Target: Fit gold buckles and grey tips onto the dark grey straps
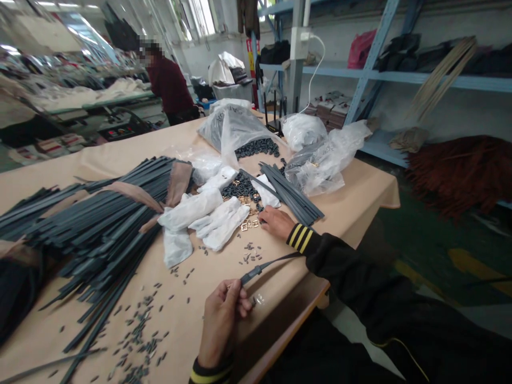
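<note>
Near the table's front edge my left hand (226, 312) is closed in a pinch on the end of a dark grey fabric belt (256, 271). The belt stretches to the right, passing below my right wrist. My right hand (277, 221) reaches to the edge of a small pile of gold metal buckles (248, 223), its fingers bunched and pointing down; whatever is between the fingertips is hidden. Just behind lie many dark ring-like pieces (240, 186). Small dark loops (251, 253) are scattered between my two hands.
Bundled dark strips (116, 213) cover the table's left side, with white gloves (218, 221) beside them. More strips (292, 194) lie right of the pile. Plastic bags (236, 130) and a black router (274, 125) stand behind. A person (170, 85) works beyond; shelves (336, 72) line the right.
</note>
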Demonstrator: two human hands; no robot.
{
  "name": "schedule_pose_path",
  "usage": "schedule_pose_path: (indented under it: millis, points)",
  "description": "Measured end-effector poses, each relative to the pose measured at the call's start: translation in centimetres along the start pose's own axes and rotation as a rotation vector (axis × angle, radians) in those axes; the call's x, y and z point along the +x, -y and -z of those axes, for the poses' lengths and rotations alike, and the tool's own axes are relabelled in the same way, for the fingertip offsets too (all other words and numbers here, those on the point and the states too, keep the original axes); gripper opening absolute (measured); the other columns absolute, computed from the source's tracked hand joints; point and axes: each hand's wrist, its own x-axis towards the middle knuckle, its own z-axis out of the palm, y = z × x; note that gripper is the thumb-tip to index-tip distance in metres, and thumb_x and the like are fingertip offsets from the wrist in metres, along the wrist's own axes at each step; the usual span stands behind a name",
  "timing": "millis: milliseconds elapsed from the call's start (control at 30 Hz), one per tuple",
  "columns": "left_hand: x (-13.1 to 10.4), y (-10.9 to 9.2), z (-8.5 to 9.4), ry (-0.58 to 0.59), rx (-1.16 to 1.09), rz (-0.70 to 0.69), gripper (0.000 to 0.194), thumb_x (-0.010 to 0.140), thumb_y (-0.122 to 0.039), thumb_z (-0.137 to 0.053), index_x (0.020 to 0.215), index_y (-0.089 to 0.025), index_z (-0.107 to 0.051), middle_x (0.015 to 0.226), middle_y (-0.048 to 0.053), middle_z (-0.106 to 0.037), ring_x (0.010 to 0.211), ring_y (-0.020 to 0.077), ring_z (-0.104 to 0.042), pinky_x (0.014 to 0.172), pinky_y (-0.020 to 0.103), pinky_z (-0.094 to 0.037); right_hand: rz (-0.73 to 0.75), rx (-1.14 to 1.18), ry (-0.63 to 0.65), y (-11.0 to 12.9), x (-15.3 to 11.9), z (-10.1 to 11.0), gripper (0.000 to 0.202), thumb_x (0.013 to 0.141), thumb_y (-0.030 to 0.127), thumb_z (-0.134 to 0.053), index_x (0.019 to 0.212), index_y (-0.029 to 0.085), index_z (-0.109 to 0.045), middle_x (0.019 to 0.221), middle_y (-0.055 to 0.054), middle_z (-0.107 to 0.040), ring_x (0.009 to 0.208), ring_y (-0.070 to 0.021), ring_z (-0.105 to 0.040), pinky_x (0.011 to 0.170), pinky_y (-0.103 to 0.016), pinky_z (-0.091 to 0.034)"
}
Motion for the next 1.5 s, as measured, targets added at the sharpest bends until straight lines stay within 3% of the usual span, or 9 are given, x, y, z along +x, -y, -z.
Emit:
schedule_pose_path:
  millis: [133,267,400,500,600,733,1000,1367,1500]
  points:
    - [-0.3,-0.4,0.0,-0.086,-0.153,0.017,0.026,0.07,-0.036,-0.062,0.065,-0.013,-0.051,0.045,-0.003,-0.056,0.036,0.0039,-0.044,0.036,0.013,-0.033,-0.007,-0.022,0.018,-0.6,0.9,-0.4,0.017,0.077,0.012,-0.05,0.092,0.012,-0.059,0.093,-0.013,-0.056,0.086,-0.0212,-0.055,0.073,-0.028,-0.039]
    - [-0.4,-0.3,0.1,-0.146,-0.209,-0.005,0.026,0.067,-0.034,-0.065,0.065,-0.013,-0.051,0.047,-0.003,-0.056,0.037,0.0042,-0.045,0.035,0.013,-0.034,0.017,0.01,0.025,-0.4,0.4,1.1,0.02,0.076,0.007,-0.048,0.091,0.01,-0.061,0.088,-0.012,-0.06,0.084,-0.0199,-0.055,0.076,-0.029,-0.038]
    - [-0.3,0.0,-0.1,-0.177,-0.175,-0.048,0.024,0.069,-0.034,-0.063,0.067,-0.013,-0.051,0.05,-0.003,-0.057,0.038,0.0044,-0.047,0.037,0.013,-0.036,0.208,0.274,0.013,2.5,-2.7,2.8,0.024,0.077,0.005,-0.046,0.093,0.013,-0.062,0.088,-0.004,-0.062,0.078,-0.0114,-0.054,0.075,-0.021,-0.039]
    - [-0.3,0.1,-0.3,-0.17,-0.158,-0.081,0.023,0.071,-0.034,-0.061,0.07,-0.013,-0.051,0.053,-0.003,-0.058,0.04,0.0044,-0.048,0.039,0.014,-0.037,0.327,0.576,0.082,5.4,-5.7,2.0,0.019,0.075,0.006,-0.05,0.087,0.014,-0.064,0.082,-0.002,-0.062,0.073,-0.0098,-0.053,0.069,-0.02,-0.04]
    - [-0.5,0.2,-0.4,-0.144,-0.129,-0.108,0.022,0.073,-0.033,-0.06,0.071,-0.013,-0.051,0.054,-0.003,-0.058,0.041,0.0048,-0.048,0.04,0.015,-0.038,0.196,0.641,0.081,6.9,-7.2,0.0,0.015,0.072,0.006,-0.053,0.082,0.012,-0.062,0.07,-0.001,-0.06,0.065,-0.0093,-0.052,0.062,-0.019,-0.039]
    - [-1.1,0.1,-0.4,-0.119,-0.059,-0.119,0.022,0.075,-0.034,-0.056,0.071,-0.014,-0.05,0.05,-0.004,-0.056,0.039,0.0053,-0.046,0.04,0.016,-0.036,0.033,0.679,0.029,7.1,-7.3,-2.0,0.007,0.07,0.008,-0.056,0.075,0.013,-0.058,0.066,0.0,-0.058,0.061,-0.0092,-0.052,0.057,-0.019,-0.039]
    - [-1.1,0.3,-0.3,-0.099,-0.01,-0.159,0.022,0.078,-0.034,-0.053,0.071,-0.014,-0.049,0.051,-0.004,-0.055,0.039,0.0053,-0.045,0.041,0.017,-0.036,-0.025,0.919,0.157,7.0,-7.2,-2.9,0.013,0.074,0.013,-0.05,0.079,0.011,-0.062,0.065,-0.002,-0.062,0.06,-0.0109,-0.06,0.059,-0.021,-0.046]
    - [-1.1,0.4,-1.1,-0.175,0.043,-0.183,0.025,0.08,-0.038,-0.049,0.069,-0.015,-0.051,0.049,-0.003,-0.057,0.039,0.0079,-0.05,0.039,0.018,-0.041,0.015,0.941,0.163,7.2,-7.7,-3.4,0.015,0.072,0.018,-0.058,0.083,0.009,-0.065,0.072,-0.004,-0.064,0.067,-0.0116,-0.058,0.063,-0.022,-0.044]
    - [-1.3,0.5,-1.3,-0.2,0.077,-0.192,0.027,0.08,-0.041,-0.047,0.069,-0.017,-0.052,0.048,-0.001,-0.056,0.039,0.0106,-0.052,0.038,0.02,-0.041,0.036,0.826,0.122,8.1,-8.0,-3.5,0.013,0.073,0.018,-0.058,0.083,0.013,-0.064,0.071,-0.002,-0.063,0.065,-0.011,-0.056,0.063,-0.021,-0.042]
